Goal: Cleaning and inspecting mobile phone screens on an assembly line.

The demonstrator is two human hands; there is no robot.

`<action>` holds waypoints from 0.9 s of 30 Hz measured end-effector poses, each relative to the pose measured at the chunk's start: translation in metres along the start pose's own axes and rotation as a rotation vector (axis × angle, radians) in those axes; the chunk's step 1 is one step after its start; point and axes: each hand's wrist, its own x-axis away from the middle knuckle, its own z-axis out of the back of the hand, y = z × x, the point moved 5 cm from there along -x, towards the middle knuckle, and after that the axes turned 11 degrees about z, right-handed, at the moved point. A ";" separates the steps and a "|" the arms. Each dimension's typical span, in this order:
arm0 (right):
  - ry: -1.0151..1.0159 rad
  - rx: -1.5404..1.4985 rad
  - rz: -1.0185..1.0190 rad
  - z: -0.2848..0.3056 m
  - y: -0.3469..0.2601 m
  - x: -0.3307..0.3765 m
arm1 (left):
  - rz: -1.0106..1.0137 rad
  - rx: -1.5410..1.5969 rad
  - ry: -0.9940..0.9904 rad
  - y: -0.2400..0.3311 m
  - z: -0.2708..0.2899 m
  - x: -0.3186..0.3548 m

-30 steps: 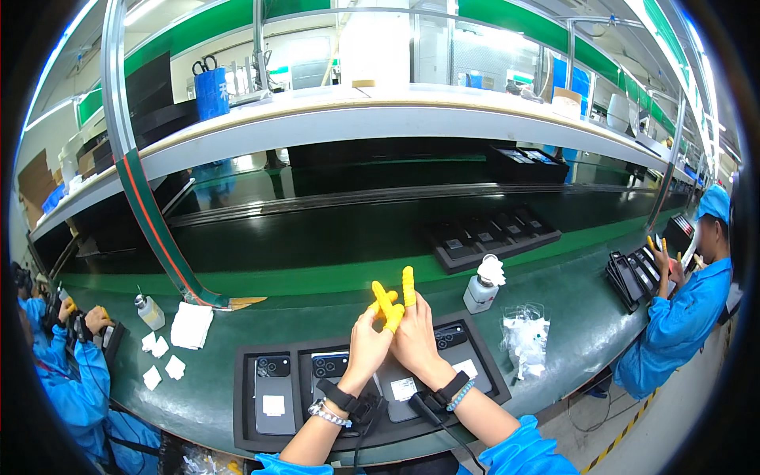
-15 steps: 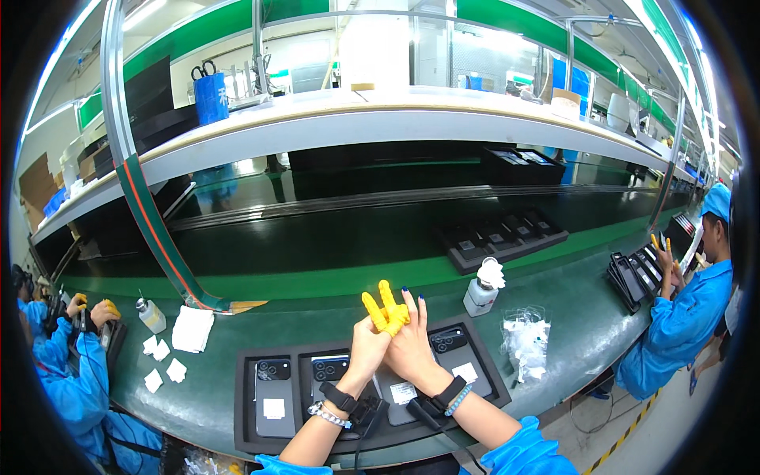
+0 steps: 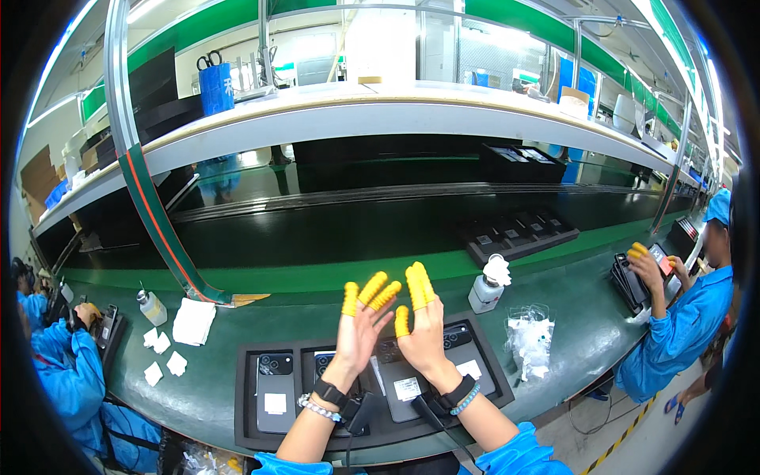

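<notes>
Above black phone tray (image 3: 245, 396), left hand (image 3: 358, 332) and right hand (image 3: 421, 332) raised, fingers spread (yellow-capped), white bottle (image 3: 485, 289) nearby

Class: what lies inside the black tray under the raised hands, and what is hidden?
The black tray holds dark phones lying back-up, with white stickers. The left hand and right hand, raised with fingers spread, cover the upper parts of the middle phones.

the raised left hand (image 3: 358, 328) and right hand (image 3: 421, 332) hide the middle phones in the black tray (image 3: 252, 400). both sleeves are cut off at the near edge. the far tray (image 3: 518, 235) holds parts too small to tell.
</notes>
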 end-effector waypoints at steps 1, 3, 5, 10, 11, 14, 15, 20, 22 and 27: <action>0.054 0.026 -0.028 0.001 0.001 0.000 | 0.011 0.094 -0.043 0.003 0.002 0.002; 0.088 0.016 -0.065 0.000 0.002 0.003 | 0.025 0.208 -0.098 0.005 0.003 0.006; -0.005 0.072 -0.043 -0.003 0.007 0.009 | 0.050 0.193 -0.171 0.000 -0.007 0.005; -0.152 0.059 -0.051 -0.014 0.014 0.015 | 0.109 0.145 -0.279 -0.007 -0.017 0.008; -0.164 0.030 -0.027 -0.015 0.014 0.015 | 0.112 0.098 -0.280 -0.006 -0.016 0.009; -0.200 0.010 0.007 -0.018 0.017 0.018 | 0.142 0.019 -0.266 -0.010 -0.011 0.010; -0.217 0.015 0.029 -0.018 0.017 0.019 | 0.154 0.013 -0.265 -0.011 -0.012 0.011; -0.312 0.097 0.106 -0.028 0.013 0.020 | 0.162 -0.069 -0.323 -0.011 0.001 0.011; -0.334 0.094 0.103 -0.026 0.011 0.019 | 0.174 -0.127 -0.299 -0.011 0.002 0.010; -0.316 0.070 0.116 -0.028 0.011 0.024 | 0.206 -0.302 -0.197 -0.014 0.002 0.007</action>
